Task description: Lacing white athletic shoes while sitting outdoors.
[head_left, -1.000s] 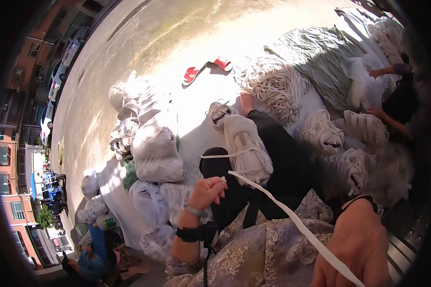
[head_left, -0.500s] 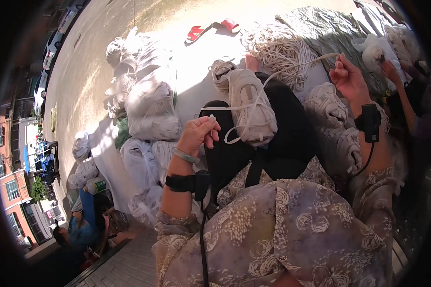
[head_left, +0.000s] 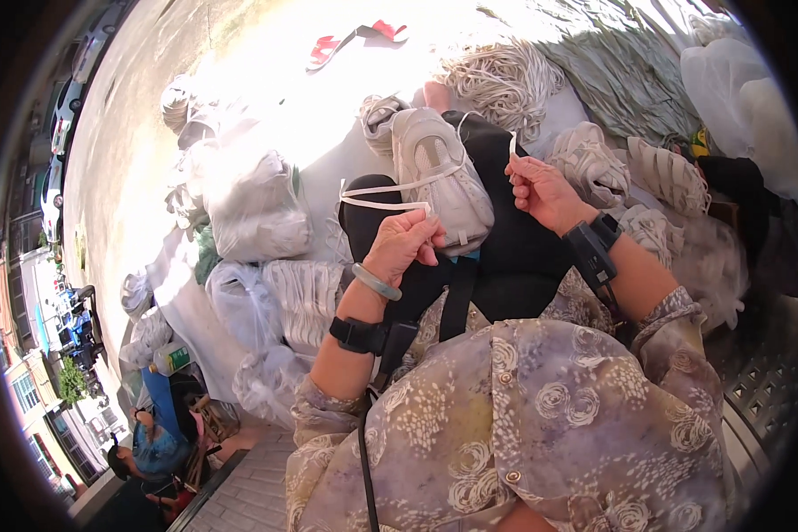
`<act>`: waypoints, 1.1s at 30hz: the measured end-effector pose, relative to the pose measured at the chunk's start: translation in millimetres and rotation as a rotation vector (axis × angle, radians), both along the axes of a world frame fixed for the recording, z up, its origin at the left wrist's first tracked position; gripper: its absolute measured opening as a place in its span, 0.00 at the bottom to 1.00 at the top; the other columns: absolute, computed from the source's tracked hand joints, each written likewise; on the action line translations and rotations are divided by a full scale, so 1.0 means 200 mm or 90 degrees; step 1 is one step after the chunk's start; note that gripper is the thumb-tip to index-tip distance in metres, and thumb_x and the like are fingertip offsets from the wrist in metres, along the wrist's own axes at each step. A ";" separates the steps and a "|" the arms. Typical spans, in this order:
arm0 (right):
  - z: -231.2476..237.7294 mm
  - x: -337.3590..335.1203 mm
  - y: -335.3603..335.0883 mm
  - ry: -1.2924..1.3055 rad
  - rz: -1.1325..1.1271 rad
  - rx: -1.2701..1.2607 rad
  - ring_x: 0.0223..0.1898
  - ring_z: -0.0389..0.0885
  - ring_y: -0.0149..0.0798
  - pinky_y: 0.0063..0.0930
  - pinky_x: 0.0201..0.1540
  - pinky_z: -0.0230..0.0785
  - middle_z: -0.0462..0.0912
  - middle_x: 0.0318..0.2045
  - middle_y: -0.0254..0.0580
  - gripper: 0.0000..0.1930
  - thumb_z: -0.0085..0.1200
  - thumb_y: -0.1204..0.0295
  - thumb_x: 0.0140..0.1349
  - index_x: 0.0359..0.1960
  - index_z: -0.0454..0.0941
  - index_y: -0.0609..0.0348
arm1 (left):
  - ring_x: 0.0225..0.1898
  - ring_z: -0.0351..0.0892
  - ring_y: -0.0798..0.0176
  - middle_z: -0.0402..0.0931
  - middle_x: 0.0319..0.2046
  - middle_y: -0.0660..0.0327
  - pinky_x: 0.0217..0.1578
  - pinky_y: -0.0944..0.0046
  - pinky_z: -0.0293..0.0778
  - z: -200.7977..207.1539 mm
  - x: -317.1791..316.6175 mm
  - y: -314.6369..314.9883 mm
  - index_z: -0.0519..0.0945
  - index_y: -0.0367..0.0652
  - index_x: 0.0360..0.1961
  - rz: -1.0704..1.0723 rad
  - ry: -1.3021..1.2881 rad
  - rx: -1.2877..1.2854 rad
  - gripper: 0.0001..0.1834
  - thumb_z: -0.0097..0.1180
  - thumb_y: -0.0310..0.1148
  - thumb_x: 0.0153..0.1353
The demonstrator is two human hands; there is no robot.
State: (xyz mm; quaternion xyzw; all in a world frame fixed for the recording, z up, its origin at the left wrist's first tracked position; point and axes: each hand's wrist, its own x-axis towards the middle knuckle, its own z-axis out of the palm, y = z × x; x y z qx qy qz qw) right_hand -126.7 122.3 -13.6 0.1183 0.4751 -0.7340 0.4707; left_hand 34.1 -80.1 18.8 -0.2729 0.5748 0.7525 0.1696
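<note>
A whitish sneaker (head_left: 434, 177) rests on my lap, between my dark-trousered legs. At its near left, my left hand (head_left: 399, 244) is closed in a pinch on the white shoelace (head_left: 429, 210), which loops out leftward and back across the shoe. To the right of the shoe my right hand (head_left: 545, 193) is raised, thumb and fingers pinched on a lace with its short white end standing up. How that part joins the shoe I cannot make out.
More whitish shoes (head_left: 591, 164) lie to the right, another (head_left: 381, 122) beyond my knee. A heap of laces (head_left: 503, 86) is at the far right, red slippers (head_left: 383, 32) at the back. Bagged shoes (head_left: 262, 213) stand left. Another person (head_left: 155, 443) is at lower left.
My right hand has come in from the far right toward the shoe, and the long stretched lace no longer spans to it. The left hand has shifted slightly right.
</note>
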 end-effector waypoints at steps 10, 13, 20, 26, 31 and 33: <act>-0.06 -0.03 -0.16 0.049 0.118 0.109 0.20 0.73 0.21 0.17 0.23 0.67 0.76 0.22 0.26 0.04 0.54 0.68 0.57 0.28 0.73 0.50 | 0.30 0.76 0.49 0.73 0.36 0.57 0.30 0.56 0.72 -0.04 -0.24 0.17 0.76 0.42 0.26 -0.360 0.262 -0.823 0.05 0.52 0.32 0.51; -0.08 -0.03 -0.21 0.105 0.137 0.112 0.22 0.74 0.21 0.16 0.25 0.69 0.77 0.23 0.28 0.04 0.53 0.69 0.57 0.27 0.73 0.52 | 0.31 0.76 0.50 0.72 0.40 0.58 0.29 0.56 0.73 -0.04 -0.24 0.16 0.75 0.43 0.27 -0.346 0.238 -0.857 0.05 0.52 0.31 0.50; -0.14 -0.02 -0.26 0.223 0.125 0.053 0.22 0.73 0.21 0.14 0.24 0.65 0.76 0.22 0.27 0.03 0.52 0.71 0.58 0.28 0.75 0.56 | 0.33 0.76 0.50 0.71 0.43 0.60 0.31 0.57 0.73 -0.09 -0.22 0.13 0.75 0.44 0.35 -0.288 0.246 -0.834 0.09 0.52 0.30 0.50; -0.16 0.00 -0.29 0.265 0.127 0.039 0.21 0.70 0.19 0.14 0.23 0.61 0.75 0.21 0.26 0.04 0.52 0.72 0.58 0.27 0.76 0.57 | 0.27 0.76 0.48 0.71 0.41 0.59 0.28 0.54 0.73 -0.11 -0.22 0.14 0.73 0.42 0.24 -0.225 0.322 -0.835 0.03 0.52 0.30 0.49; -0.15 0.00 -0.31 0.286 0.122 0.032 0.21 0.69 0.19 0.14 0.23 0.60 0.74 0.20 0.25 0.04 0.53 0.72 0.58 0.26 0.76 0.56 | 0.26 0.76 0.49 0.71 0.41 0.59 0.27 0.54 0.73 -0.11 -0.22 0.14 0.74 0.42 0.25 -0.218 0.329 -0.829 0.03 0.52 0.29 0.49; -0.16 -0.01 -0.30 0.316 0.139 0.045 0.21 0.69 0.19 0.14 0.24 0.61 0.74 0.20 0.26 0.04 0.53 0.72 0.58 0.26 0.75 0.57 | 0.26 0.76 0.49 0.71 0.41 0.59 0.27 0.55 0.73 -0.11 -0.22 0.14 0.74 0.42 0.25 -0.217 0.329 -0.827 0.03 0.52 0.29 0.49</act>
